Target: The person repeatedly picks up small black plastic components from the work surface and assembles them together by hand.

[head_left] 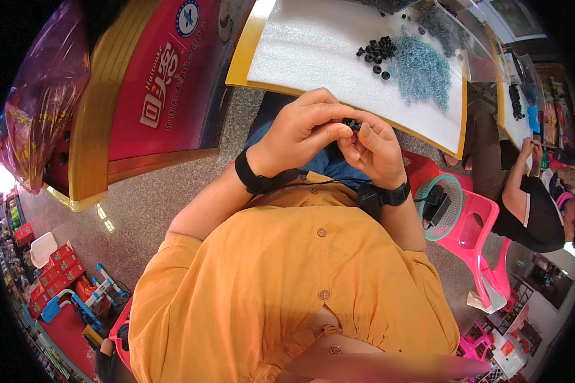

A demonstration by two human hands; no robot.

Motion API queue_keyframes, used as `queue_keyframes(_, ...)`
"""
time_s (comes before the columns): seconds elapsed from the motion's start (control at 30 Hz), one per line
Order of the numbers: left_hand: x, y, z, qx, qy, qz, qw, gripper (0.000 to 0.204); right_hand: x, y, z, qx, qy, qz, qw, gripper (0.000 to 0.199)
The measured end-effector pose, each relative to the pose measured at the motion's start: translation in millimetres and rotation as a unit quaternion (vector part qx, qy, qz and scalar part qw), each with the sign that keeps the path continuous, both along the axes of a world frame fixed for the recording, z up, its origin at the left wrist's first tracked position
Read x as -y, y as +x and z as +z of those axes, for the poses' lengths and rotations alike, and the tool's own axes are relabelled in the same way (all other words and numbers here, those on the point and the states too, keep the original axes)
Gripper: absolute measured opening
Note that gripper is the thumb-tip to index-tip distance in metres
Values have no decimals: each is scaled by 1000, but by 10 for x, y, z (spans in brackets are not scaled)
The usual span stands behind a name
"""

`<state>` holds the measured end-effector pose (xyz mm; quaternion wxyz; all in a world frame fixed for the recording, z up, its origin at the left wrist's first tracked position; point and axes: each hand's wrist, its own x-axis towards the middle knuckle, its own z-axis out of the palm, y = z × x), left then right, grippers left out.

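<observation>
My left hand (303,131) and my right hand (374,147) meet just off the front edge of the table. Between the fingertips and thumbs of both is a small black part (351,124), mostly covered by my fingers, so its exact shape is hidden. Beyond my hands, a loose pile of small round black parts (380,48) lies on a white foam sheet (306,48). To its right spreads a heap of tiny clear bluish pieces (425,70). Each of my wrists has a black band around it.
A yellow edge (275,87) borders the table. On my right, a green mesh basket (442,207) with a black device sits on a pink plastic chair (479,223). Another person (530,204) works at a table farther right. A red-panelled counter (166,83) stands at left.
</observation>
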<state>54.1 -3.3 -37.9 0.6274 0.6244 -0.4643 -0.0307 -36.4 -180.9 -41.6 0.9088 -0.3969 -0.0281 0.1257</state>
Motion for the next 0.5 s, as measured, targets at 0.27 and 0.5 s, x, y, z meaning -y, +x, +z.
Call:
queue_keyframes(0.27, -2, -16, 12, -9, -6, 1, 1000, 24, -131, -21, 12, -6, -39, -53, 998, 37)
queue_keyframes(0.5, -38, 62, 38, -12, 6, -29, 1000, 24, -26, 7, 51, -33, 6, -7, 999, 31)
